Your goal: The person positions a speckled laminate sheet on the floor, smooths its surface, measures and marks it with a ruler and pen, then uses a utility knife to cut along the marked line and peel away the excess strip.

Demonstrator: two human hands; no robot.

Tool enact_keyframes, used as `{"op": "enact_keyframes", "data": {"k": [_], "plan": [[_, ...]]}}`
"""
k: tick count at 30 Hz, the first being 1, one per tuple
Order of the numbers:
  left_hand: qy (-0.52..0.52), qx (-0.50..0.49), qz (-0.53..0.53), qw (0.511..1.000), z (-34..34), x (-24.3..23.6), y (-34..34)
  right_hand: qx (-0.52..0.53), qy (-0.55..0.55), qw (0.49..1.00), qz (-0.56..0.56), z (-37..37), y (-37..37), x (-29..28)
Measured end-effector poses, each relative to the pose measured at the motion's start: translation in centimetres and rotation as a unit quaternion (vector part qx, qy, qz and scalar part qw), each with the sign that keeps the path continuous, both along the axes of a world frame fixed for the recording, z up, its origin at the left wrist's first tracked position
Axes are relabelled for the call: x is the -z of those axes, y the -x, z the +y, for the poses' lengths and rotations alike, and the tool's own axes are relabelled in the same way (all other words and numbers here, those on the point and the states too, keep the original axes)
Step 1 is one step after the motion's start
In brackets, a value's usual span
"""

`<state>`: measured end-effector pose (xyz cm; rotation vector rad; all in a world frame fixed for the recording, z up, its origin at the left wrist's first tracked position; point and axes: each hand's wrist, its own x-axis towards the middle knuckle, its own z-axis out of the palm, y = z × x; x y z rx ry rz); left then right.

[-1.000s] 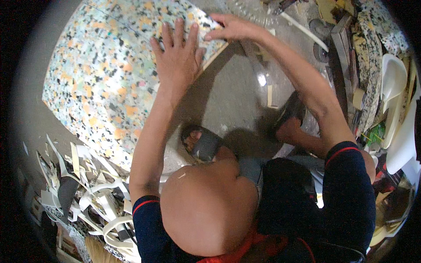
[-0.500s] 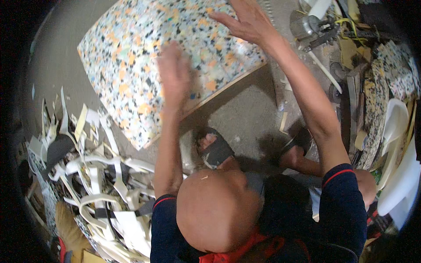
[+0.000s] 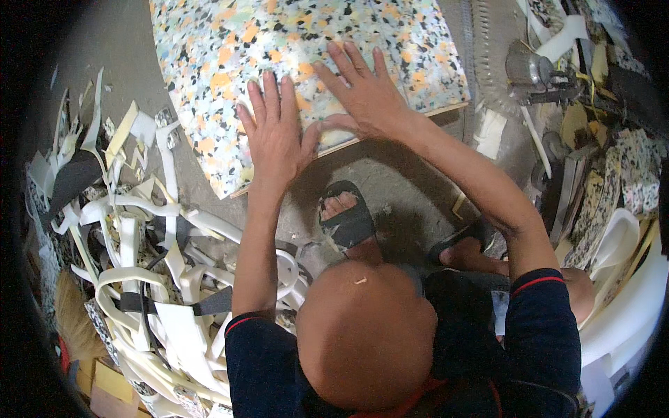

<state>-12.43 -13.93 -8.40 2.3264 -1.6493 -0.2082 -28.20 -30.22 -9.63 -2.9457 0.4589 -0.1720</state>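
Observation:
A large sheet of speckled rebonded foam (image 3: 230, 63), white and grey with orange and black flecks, spreads in front of me. A thin tan edge shows along its near side, and its far end runs out of view. On the near part of the sheet my left hand (image 3: 273, 132) lies flat, fingers spread and pointing away. Just to its right, my right hand (image 3: 366, 97) also rests flat, fingers fanned out and angled to the left. The two thumbs come close together near the sheet's near edge. Neither hand holds anything.
White and cream foam offcuts (image 3: 185, 327) are heaped at the left, with a straw-coloured broom (image 3: 77, 317) beside them. A metal motor-like machine (image 3: 526, 66) stands at the far right. Speckled foam strips (image 3: 603, 188) are piled at the right. My sandalled foot (image 3: 345, 216) is close to the sheet.
Both hands have come down flat onto the sheet. My right hand moved left and nearer, beside the left one. The sheet now sits farther right in view.

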Motion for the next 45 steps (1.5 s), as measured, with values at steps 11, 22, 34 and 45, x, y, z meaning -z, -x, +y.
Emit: {"op": "enact_keyframes", "data": {"k": [11, 22, 34, 45], "plan": [[-0.02, 0.012, -0.009, 1.0, -0.4, -0.6, -0.1, -0.062, -0.006, 0.998, 0.026, -1.8, -0.5, -0.2], [0.109, -0.097, 0.059, 0.988, 2.9, -0.9, -1.1, 0.022, 0.064, 0.981, -0.184, -6.1, -5.8, -5.9], [-0.05, -0.257, -0.073, 0.962, 3.2, -0.3, -3.2, 0.147, 0.094, 0.975, -0.141, -2.4, -11.6, -7.3], [-0.067, -0.252, -0.097, 0.961, 4.4, 0.1, -4.0, 0.123, -0.019, 0.983, -0.132, -2.2, -8.8, -5.7]]}}
